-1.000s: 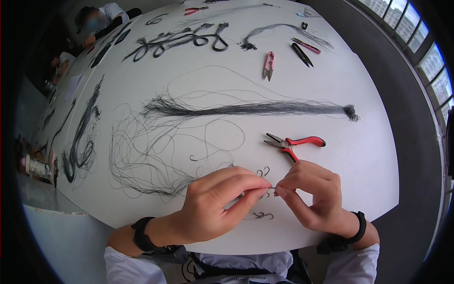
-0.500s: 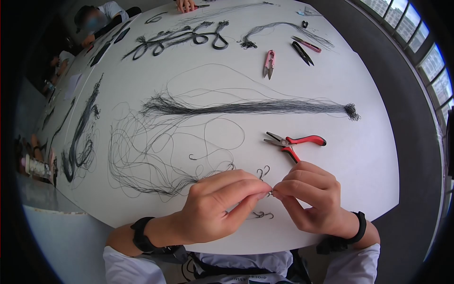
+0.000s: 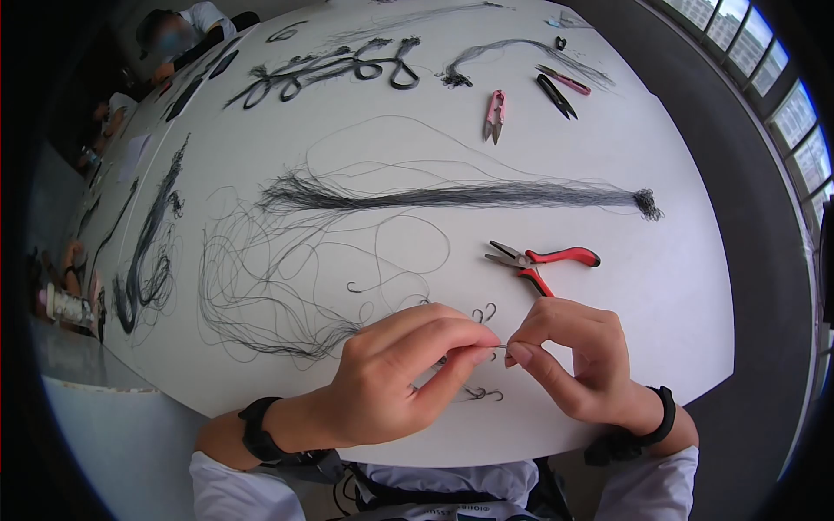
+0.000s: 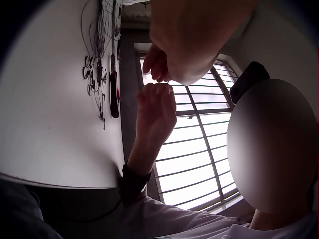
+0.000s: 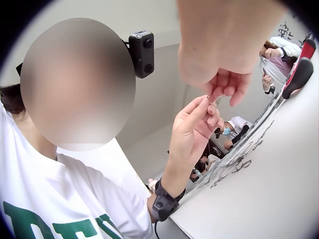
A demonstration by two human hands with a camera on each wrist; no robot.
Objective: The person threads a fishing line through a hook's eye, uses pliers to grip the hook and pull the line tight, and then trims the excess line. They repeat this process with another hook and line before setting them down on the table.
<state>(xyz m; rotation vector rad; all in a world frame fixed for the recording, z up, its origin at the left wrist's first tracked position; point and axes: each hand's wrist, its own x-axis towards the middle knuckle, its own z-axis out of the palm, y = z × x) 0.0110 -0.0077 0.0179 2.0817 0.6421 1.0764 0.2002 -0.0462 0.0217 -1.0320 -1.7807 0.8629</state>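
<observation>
In the head view my left hand (image 3: 395, 373) and right hand (image 3: 578, 356) meet over the front of the white table. Between their fingertips runs a short, thin wire-like piece (image 3: 499, 346); both thumbs and forefingers pinch it, and most of it is hidden. In the right wrist view the left hand (image 5: 192, 124) holds its fingertips close against those of the right hand. Several fish hooks (image 3: 485, 311) on dark line lie just behind and below the hands. Long-nose pliers with red handles (image 3: 560, 258) rest half open behind my right hand.
A bundle of dark line (image 3: 452, 200) stretches across the table, with loose loops (image 3: 252, 286) at left. Farther back lie pink thread snips (image 3: 495, 117), black snips (image 3: 556, 97) and knotted hanks (image 3: 347, 69). Other people sit along the far left edge.
My fingertips came closer together half a second ago and now stand slightly apart, the right hand turned a little. At the far edge, another person's hand has taken the red-handled tool away.
</observation>
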